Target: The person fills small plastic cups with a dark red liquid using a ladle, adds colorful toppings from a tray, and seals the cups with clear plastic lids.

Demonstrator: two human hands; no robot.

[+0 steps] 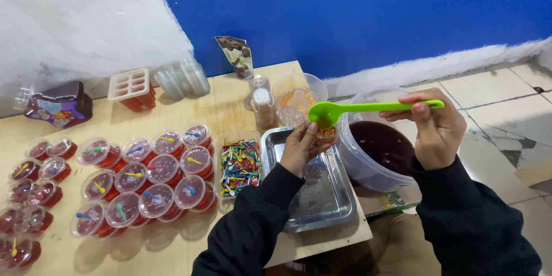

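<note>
Filling small cup (325, 134), held in my left hand (299, 149) over steel tray (322, 195); right hand (437, 129) grips green ladle (356, 109), bowl above cup (bucket (376, 149) of dark red liquid just beside); next, I judge: tilt slow, keep cup level.

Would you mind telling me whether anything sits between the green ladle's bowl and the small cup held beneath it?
Nothing visible does: the green ladle in the right hand hangs directly over the small cup held by the left hand.
</note>
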